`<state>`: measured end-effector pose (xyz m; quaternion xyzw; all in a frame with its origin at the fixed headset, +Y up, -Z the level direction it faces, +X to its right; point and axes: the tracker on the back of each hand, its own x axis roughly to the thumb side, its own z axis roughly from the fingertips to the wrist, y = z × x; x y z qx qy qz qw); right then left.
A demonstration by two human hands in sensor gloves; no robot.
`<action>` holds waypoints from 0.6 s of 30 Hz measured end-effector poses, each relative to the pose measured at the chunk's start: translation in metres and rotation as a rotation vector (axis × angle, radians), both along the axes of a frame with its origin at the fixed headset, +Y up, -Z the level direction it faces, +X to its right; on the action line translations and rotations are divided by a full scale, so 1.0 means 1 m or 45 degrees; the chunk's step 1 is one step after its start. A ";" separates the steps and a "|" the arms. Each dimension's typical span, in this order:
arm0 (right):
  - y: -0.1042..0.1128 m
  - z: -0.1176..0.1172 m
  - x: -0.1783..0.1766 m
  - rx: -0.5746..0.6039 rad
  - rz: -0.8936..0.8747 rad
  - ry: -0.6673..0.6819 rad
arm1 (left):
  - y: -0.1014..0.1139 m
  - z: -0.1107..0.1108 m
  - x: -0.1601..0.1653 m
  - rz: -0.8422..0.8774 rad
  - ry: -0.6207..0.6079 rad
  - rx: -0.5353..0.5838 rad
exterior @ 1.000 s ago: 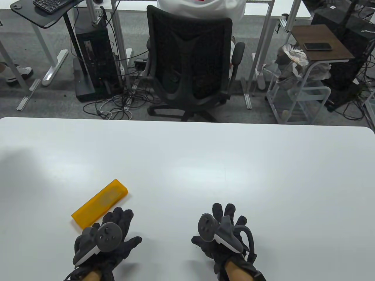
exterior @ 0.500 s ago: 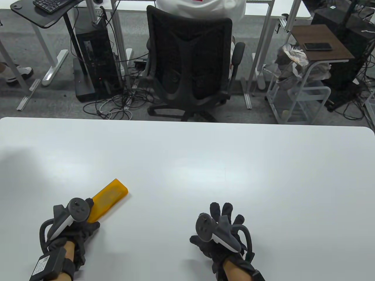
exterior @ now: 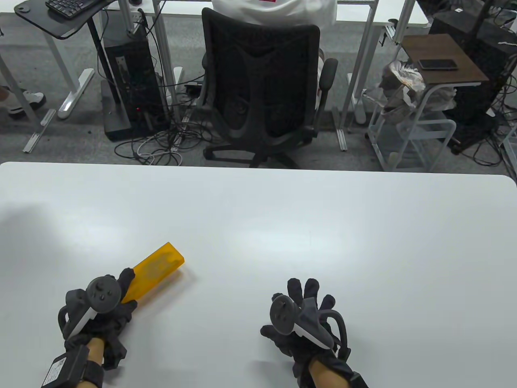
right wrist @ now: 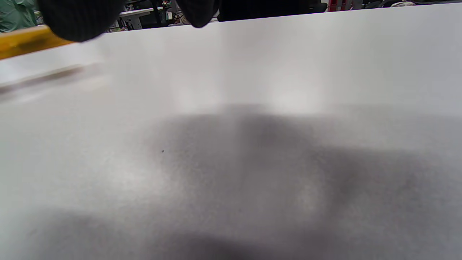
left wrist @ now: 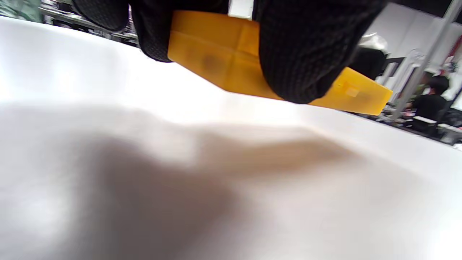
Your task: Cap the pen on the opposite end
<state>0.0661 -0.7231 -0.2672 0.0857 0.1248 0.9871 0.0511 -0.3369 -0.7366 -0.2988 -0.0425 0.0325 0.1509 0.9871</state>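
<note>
The left hand (exterior: 106, 308) grips one end of the flat orange pen case (exterior: 158, 267) and holds it up off the white table (exterior: 307, 226) — likely to open it — while the right hand (exterior: 303, 319) rests spread flat, waiting.

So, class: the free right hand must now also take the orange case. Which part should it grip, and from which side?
Probably the far free end of the orange case, coming from the right. The left hand already grips the near end and lifts it off the table, so only the far half is bare. It is long and flat: pinch across its narrow width. The right hand holds nothing.
</note>
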 end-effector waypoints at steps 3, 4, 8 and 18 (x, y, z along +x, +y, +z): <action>0.002 0.000 -0.004 0.027 -0.019 0.023 | 0.005 0.005 0.029 0.037 -0.127 0.034; 0.002 0.000 -0.005 0.036 -0.024 0.032 | 0.003 0.009 0.042 0.056 -0.177 0.026; 0.003 0.003 -0.007 0.070 -0.049 0.046 | -0.008 0.022 0.084 0.047 -0.355 0.007; -0.012 0.004 -0.023 0.020 -0.020 0.132 | -0.026 0.032 0.117 -0.027 -0.576 -0.085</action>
